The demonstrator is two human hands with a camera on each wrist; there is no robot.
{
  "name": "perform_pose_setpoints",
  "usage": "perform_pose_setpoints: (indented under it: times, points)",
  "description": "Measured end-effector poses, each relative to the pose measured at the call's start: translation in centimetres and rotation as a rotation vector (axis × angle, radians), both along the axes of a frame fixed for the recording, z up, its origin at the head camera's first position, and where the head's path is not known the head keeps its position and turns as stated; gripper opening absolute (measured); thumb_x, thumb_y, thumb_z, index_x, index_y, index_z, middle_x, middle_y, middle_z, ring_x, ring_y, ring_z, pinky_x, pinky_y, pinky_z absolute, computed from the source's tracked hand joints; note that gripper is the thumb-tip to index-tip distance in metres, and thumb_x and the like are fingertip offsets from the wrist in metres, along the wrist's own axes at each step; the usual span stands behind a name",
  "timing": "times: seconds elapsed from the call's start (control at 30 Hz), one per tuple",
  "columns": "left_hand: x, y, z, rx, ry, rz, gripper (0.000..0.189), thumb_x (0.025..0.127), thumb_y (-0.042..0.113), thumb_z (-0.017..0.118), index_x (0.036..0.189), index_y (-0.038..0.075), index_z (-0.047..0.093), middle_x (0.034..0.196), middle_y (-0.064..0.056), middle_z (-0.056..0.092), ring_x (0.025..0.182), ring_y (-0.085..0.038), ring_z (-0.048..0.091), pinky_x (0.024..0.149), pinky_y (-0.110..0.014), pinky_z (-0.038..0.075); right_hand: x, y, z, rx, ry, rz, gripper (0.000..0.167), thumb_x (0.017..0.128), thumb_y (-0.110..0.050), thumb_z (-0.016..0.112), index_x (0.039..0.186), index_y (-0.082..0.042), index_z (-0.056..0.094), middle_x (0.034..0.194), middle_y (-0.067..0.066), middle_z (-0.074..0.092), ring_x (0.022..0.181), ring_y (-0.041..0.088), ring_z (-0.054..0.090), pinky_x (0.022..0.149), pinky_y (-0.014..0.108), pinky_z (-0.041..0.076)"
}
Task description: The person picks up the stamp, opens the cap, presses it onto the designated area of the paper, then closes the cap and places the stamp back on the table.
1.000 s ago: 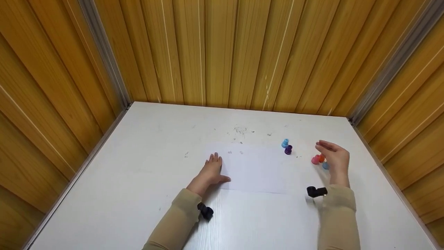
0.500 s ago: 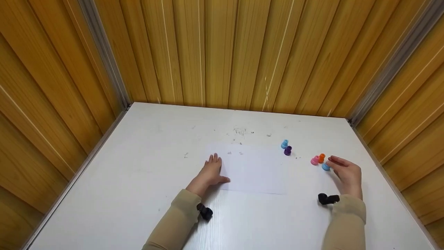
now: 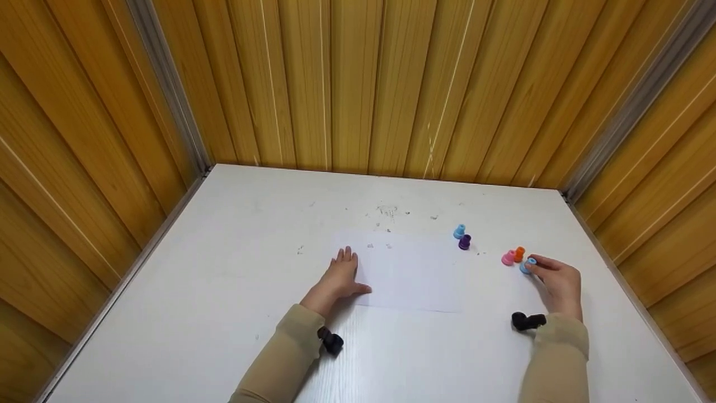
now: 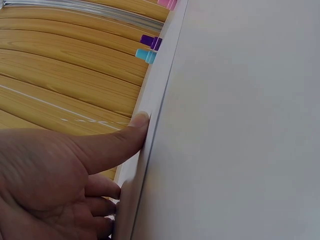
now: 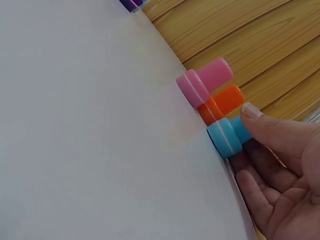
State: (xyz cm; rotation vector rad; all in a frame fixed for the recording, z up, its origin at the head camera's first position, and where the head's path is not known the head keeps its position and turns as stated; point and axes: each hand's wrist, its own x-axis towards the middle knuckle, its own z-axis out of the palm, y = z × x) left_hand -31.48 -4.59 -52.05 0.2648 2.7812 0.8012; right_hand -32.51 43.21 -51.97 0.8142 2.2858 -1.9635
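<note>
On the right of the table, my right hand [image 3: 561, 282] pinches a light-blue stamp [image 5: 225, 138] by its narrow handle. The thumb [image 5: 270, 127] lies on the near side and the fingers are behind it. Whether its wide base touches the table I cannot tell. Close beside it stand an orange stamp [image 3: 519, 253] and a pink stamp [image 3: 508, 257]. My left hand [image 3: 337, 279] rests on the left edge of a white sheet of paper [image 3: 411, 280], fingers straight and thumb spread out.
Another light-blue stamp [image 3: 459, 231] and a purple stamp [image 3: 465, 242] stand together past the paper's far right corner. Small dark marks dot the white table [image 3: 268, 212]. Wood-patterned panels [image 3: 352, 84] close off the back and both sides.
My right hand has come right and toward me, uncovering the pink and orange stamps, and now grips the nearer light-blue stamp, which has shifted slightly. The left hand has stayed put.
</note>
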Motion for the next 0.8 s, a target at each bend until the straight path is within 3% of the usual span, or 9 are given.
perform_pose_setpoints:
  times: [0.2,0.3,0.43,0.67,0.8]
  points:
    - [-0.1,0.0,-0.2,-0.018,0.002,-0.003,0.099,0.086,0.036,0.084,0.158,-0.008,0.03,0.17,-0.026,0.016,0.161,-0.039,0.012,0.133,-0.049,0.015,0.1,0.0,0.0,0.024,0.031,0.0,0.064,0.089,-0.026,0.083,0.146,-0.01,0.058,0.103,-0.02,0.063,0.137,0.019,0.05,0.118,0.031,0.04]
    - [-0.2,0.0,-0.1,-0.02,0.002,-0.004,0.099,0.086,0.037,0.084,0.157,-0.008,0.03,0.17,-0.026,0.016,0.161,-0.039,0.012,0.133,-0.049,0.015,0.1,0.0,0.7,-0.017,0.036,-0.017,0.065,0.088,-0.026,0.083,0.146,-0.013,0.059,0.103,-0.02,0.063,0.131,0.014,0.053,0.119,0.032,0.039]
    - [-0.1,0.0,0.0,-0.019,0.005,-0.006,0.099,0.087,0.037,0.083,0.157,-0.008,0.03,0.17,-0.027,0.016,0.161,-0.04,0.012,0.133,-0.049,0.014,0.0,-0.2,2.1,-0.054,0.051,-0.048,0.065,0.083,-0.028,0.087,0.143,-0.018,0.062,0.1,-0.021,0.065,0.132,0.015,0.052,0.124,0.034,0.036]
    - [-0.1,-0.1,0.1,-0.016,0.002,-0.011,0.099,0.087,0.037,0.083,0.158,-0.008,0.029,0.17,-0.027,0.015,0.16,-0.04,0.011,0.133,-0.049,0.014,-0.6,-1.9,5.0,-0.027,0.1,-0.055,0.067,0.079,-0.036,0.088,0.141,-0.022,0.065,0.095,-0.026,0.068,0.141,0.019,0.047,0.132,0.041,0.023]
    - [-0.1,0.0,0.1,-0.017,-0.006,-0.009,0.099,0.088,0.036,0.083,0.158,-0.007,0.029,0.17,-0.027,0.014,0.161,-0.039,0.011,0.133,-0.049,0.014,-0.8,-3.9,6.4,-0.039,0.16,-0.01,0.07,0.078,-0.039,0.087,0.141,-0.019,0.064,0.098,-0.024,0.07,0.131,0.015,0.054,0.132,0.043,0.023]
